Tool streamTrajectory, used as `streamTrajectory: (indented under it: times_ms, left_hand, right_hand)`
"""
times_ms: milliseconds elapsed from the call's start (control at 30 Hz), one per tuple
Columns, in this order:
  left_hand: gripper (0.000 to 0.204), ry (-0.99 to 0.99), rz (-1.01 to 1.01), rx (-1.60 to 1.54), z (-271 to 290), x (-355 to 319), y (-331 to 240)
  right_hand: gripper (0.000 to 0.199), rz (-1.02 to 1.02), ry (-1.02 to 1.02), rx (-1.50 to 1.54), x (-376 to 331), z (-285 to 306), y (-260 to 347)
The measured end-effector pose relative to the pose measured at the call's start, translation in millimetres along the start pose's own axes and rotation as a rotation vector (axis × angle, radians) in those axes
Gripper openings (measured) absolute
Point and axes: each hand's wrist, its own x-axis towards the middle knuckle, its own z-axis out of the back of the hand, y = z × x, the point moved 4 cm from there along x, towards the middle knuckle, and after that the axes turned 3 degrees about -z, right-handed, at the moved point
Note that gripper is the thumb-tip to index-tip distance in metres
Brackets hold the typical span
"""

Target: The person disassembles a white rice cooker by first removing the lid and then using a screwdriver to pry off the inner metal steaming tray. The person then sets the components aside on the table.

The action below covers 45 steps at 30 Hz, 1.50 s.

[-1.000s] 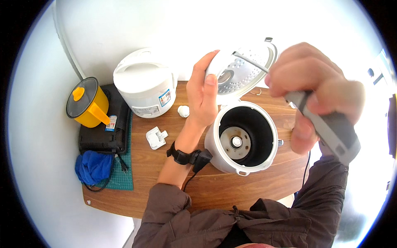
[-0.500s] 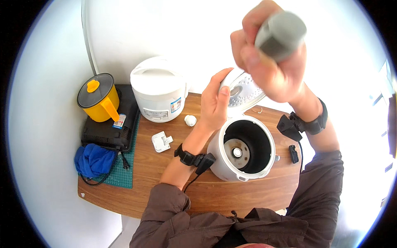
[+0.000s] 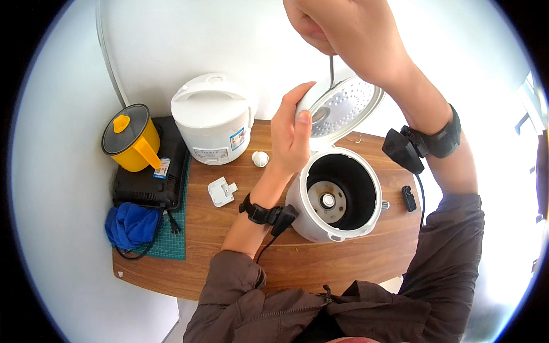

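Observation:
A white rice cooker stands open on the wooden table, with its inner pot out and the heating plate showing. My left hand grips the left edge of the raised lid, whose perforated inner plate faces me. My right hand is high above the lid, shut on a tool. Its thin dark shaft points down at the lid's top edge. Both wrists carry black straps with small devices.
A second, closed white rice cooker stands at the back. Left of it are a yellow pot on a black cooktop, a blue cloth and a green mat. A white plug piece, a small white knob and a small black part lie loose.
My right hand has swung with the grey-handled tool from the right side up and over the lid, so the shaft now points down at it. My left hand has stayed on the lid.

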Motion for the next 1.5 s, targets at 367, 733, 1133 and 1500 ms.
streamTrajectory:
  times_ms: [367, 733, 1133, 1500]
  left_hand:
    - [0.046, -0.007, 0.074, -0.069, 0.9, -4.1, 6.5]
    - [0.047, -0.033, 0.056, -0.080, 0.5, -4.8, 10.7]
    - [0.053, -0.039, 0.036, 0.011, -2.4, -4.0, 13.9]
    - [0.054, -0.032, 0.056, -0.017, -6.1, -6.6, 24.1]
  right_hand:
    - [0.017, -0.093, -0.010, -0.095, 10.2, -5.5, -0.4]
    - [0.021, -0.100, 0.023, -0.172, 19.2, -10.6, -4.6]
    - [0.034, -0.209, 0.021, -0.110, 25.9, -10.6, -16.6]
    - [0.025, -0.069, -0.050, -0.079, 2.4, 1.7, 3.2]
